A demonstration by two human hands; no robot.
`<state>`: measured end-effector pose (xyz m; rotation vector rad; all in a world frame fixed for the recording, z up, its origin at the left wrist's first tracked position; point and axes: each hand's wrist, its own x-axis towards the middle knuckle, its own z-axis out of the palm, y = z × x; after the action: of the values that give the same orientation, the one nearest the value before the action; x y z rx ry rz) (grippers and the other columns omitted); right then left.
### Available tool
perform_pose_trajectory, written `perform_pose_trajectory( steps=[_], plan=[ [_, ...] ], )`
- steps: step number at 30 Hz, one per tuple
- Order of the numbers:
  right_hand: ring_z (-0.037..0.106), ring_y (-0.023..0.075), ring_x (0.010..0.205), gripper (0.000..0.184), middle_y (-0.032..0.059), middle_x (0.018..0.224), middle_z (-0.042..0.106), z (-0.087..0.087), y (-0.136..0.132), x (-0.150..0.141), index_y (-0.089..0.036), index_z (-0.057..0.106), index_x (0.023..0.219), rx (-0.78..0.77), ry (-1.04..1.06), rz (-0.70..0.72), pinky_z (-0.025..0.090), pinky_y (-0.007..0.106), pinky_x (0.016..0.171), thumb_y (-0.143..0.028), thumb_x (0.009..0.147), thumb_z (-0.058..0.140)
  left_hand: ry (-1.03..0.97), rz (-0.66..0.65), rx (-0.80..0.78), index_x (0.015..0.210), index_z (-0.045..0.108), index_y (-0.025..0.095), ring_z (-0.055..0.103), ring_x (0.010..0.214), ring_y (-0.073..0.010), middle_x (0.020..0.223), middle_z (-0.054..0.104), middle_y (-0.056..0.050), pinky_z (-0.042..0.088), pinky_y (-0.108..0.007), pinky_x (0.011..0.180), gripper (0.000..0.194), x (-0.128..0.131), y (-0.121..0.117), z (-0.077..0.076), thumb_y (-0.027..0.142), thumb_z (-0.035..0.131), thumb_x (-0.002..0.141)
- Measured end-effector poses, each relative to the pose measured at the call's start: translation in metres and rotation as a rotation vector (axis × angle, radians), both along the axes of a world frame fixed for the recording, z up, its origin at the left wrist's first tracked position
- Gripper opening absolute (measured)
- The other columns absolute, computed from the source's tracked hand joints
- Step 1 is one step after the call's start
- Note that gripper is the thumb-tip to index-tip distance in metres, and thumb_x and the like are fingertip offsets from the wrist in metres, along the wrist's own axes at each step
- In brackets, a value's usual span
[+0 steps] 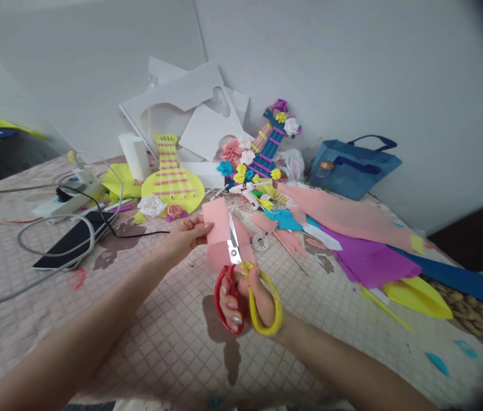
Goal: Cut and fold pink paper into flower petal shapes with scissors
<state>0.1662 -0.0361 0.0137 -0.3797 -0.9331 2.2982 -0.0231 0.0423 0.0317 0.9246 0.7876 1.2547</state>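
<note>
My left hand (188, 233) pinches the left edge of a pink sheet of paper (216, 220), held up above the table. In my right hand (245, 297) is a pair of scissors (233, 252) with one red and one yellow handle; my fingers pass through both loops. The metal blades point away from me and lie against the right side of the pink sheet. Whether they are cutting into it I cannot tell. Another pink piece (241, 242) shows behind and below the blades.
A yellow paper guitar (173, 177) leans at the back, with a blue flower-trimmed one (269, 151) to its right. A glue gun (248, 194) lies near them. Coloured paper sheets (365, 254) spread over the right. Cables (91, 234) and a black tablet-like slab (74, 240) occupy the left.
</note>
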Motion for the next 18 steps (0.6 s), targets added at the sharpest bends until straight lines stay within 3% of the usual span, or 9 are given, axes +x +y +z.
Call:
perform_pose_trajectory(
  steps=[12, 18],
  plan=[
    [0.032, 0.005, 0.032, 0.063, -0.0085, 0.05, 0.039, 0.0014, -0.0027, -0.0006, -0.019, 0.045, 0.072, -0.029, -0.041, -0.02, 0.033, 0.018, 0.031, -0.082, 0.063, 0.045, -0.018, -0.001, -0.004, 0.075, 0.066, 0.013, 0.063, 0.061, -0.0096, 0.071, 0.069, -0.001, 0.052, -0.019, 0.059, 0.021, -0.0012, 0.0012, 0.0004, 0.025, 0.078, 0.063],
    [0.038, 0.0065, 0.037, 0.064, -0.0063, 0.055, 0.043, -0.0009, -0.001, -0.0018, -0.018, 0.048, 0.076, -0.009, -0.018, -0.014, 0.039, 0.021, 0.037, -0.081, 0.065, 0.044, -0.007, -0.012, 0.007, 0.076, 0.067, 0.014, 0.063, 0.061, -0.0094, 0.072, 0.069, -0.001, 0.051, -0.019, 0.06, 0.019, -0.0017, 0.001, -0.0006, 0.024, 0.078, 0.064]
  ],
)
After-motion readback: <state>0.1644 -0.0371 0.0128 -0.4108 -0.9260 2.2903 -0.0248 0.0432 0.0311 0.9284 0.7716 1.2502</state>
